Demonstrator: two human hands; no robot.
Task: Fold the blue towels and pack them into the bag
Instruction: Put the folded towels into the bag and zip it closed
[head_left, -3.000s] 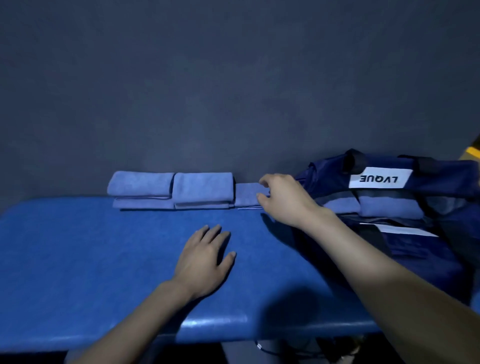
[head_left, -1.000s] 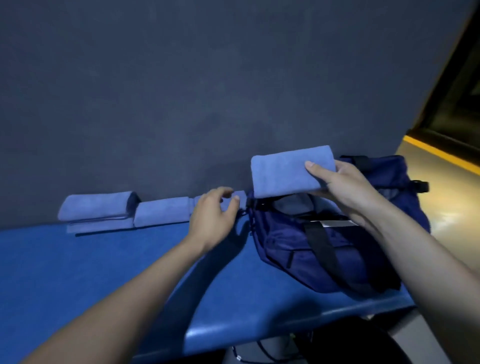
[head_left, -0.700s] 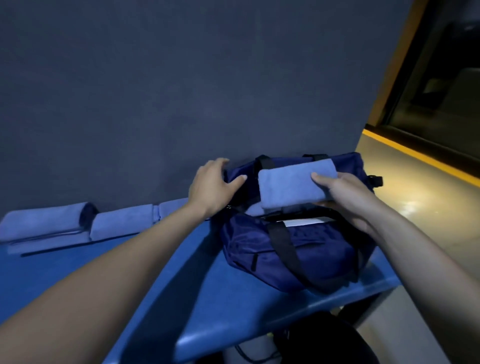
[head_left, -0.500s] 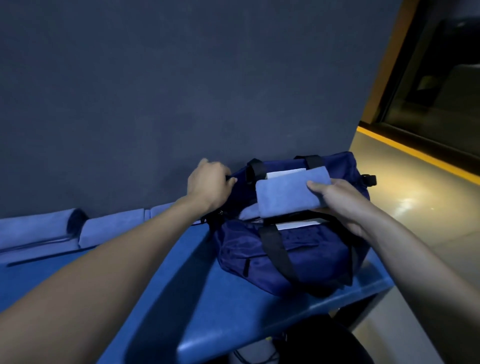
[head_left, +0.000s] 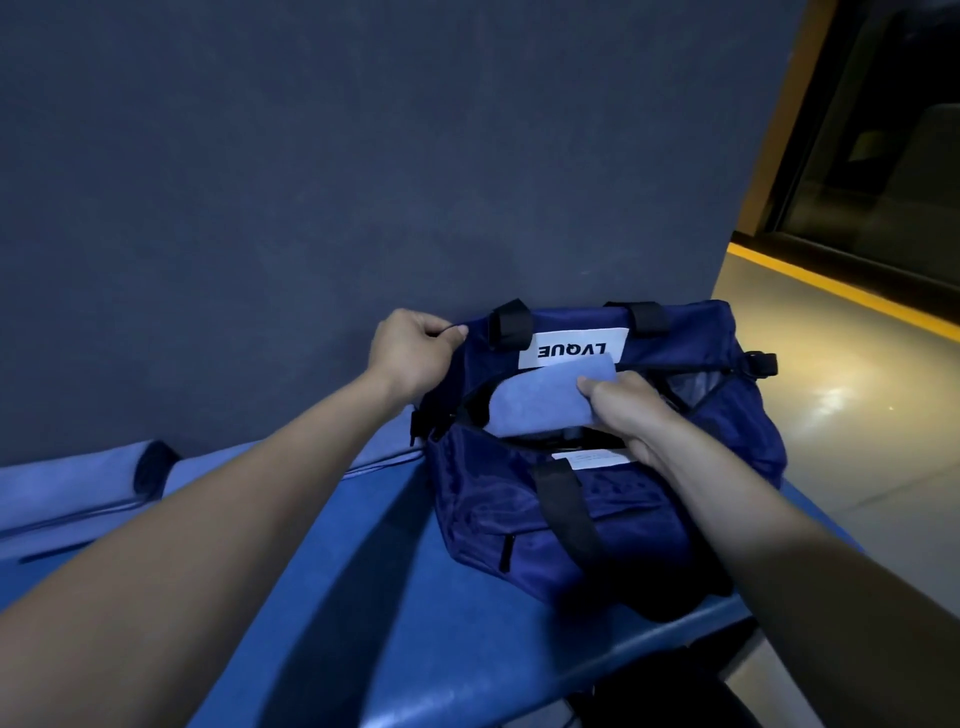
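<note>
- I am looking down over my two bare arms at a navy bag (head_left: 571, 519) sitting on a blue table (head_left: 363, 597), pushed against a dark wall (head_left: 363, 156).
- My left hand (head_left: 410, 353) is curling its fingers round the bag's left rim, pinching the fabric and holding the mouth open.
- My right hand (head_left: 628, 415) is gripping a folded towel (head_left: 540, 405), thumb on top and fingers underneath, at the towel's right end.
- The towel is sitting partly inside the bag's mouth, its lower edge already below the near rim, its top edge overlapping a white label (head_left: 571, 348) on the bag's far wall.
- The towel's long axis is running left to right along the opening, tilting slightly up towards the right.
- A black strap (head_left: 566, 509) is crossing the bag's near side, below the towel.
- Left of the bag, more folded towels (head_left: 78, 488) are lying along the wall, waiting on the table.
- My judgement: the opening lies straight below the towel, so the next move is pushing down and letting go; the right hand is the one carrying it, while the left is only keeping the rim wide.
- The interior below the towel is too dark to read.
</note>
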